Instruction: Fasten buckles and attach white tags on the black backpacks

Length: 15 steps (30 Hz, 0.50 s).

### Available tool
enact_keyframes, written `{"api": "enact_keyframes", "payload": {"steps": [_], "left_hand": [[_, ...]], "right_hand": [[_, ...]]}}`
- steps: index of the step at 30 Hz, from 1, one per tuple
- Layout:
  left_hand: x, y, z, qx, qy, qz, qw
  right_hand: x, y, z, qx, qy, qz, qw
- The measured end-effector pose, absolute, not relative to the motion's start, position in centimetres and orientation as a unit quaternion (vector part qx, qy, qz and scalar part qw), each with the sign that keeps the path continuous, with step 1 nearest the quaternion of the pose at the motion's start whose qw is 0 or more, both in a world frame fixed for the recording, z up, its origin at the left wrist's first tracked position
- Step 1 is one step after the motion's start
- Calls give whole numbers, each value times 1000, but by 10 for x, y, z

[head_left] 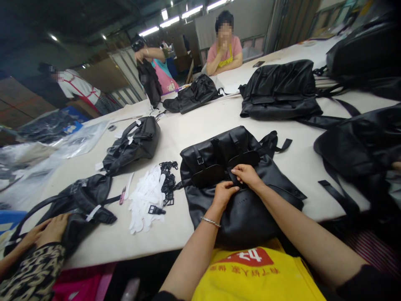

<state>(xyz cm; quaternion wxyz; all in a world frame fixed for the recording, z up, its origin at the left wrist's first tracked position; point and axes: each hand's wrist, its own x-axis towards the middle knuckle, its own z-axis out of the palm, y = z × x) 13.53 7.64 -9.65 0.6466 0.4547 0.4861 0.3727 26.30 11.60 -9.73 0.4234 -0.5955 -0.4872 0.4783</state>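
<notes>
A black leather backpack (238,209) lies flat on the white table (200,125) right in front of me, hanging over the near edge. My left hand (223,193), with a silver bracelet on the wrist, is curled on the bag's front beside a strap tab. My right hand (249,174) pinches the black strap (233,177) between the two flap tabs. Both hands are closed on that strap area.
A pile of white tags (145,198) and black plastic buckles (167,179) lies left of my bag. More black bags (278,90) are spread over the table. A co-worker's hands (46,232) rest on a bag at the near left; other people work at the far end.
</notes>
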Motion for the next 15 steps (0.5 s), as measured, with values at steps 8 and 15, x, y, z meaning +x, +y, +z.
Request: {"api": "enact_keyframes", "payload": {"steps": [8, 15], "left_hand": [[137, 73, -94, 400, 485, 403, 665], [141, 72, -92, 275, 526, 434, 678]], "right_hand": [[267, 110, -92, -592, -507, 505, 371], [265, 113, -95, -620, -484, 488, 379]]}}
